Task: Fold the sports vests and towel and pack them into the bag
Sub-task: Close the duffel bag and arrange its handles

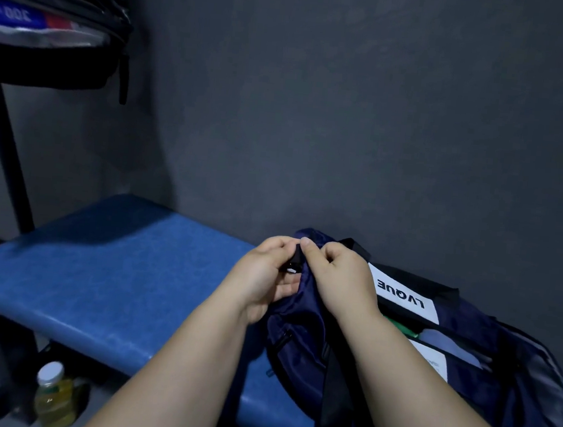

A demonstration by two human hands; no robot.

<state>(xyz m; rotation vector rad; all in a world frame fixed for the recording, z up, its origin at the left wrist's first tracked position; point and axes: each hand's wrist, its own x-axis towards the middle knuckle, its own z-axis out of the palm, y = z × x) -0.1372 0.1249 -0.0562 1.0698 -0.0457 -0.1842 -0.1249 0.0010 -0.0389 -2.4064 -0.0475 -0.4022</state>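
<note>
A navy sports bag [484, 381] with a white label lies on the blue bench [106, 265], its top open along the right side. Folded cloth in green, pale blue and white [446, 346] shows inside the opening. At the bag's left end, my left hand [264, 273] and my right hand [339, 277] meet. My left hand pinches a small black zip pull or clip. My right hand grips the navy fabric of the bag's end beside it. A black strap [332, 390] hangs down the bag's front.
A black backpack [50, 29] hangs open at the upper left on a dark pole [6, 159]. A bottle of yellow liquid [54, 398] stands on the floor under the bench. A dark grey wall runs right behind the bench.
</note>
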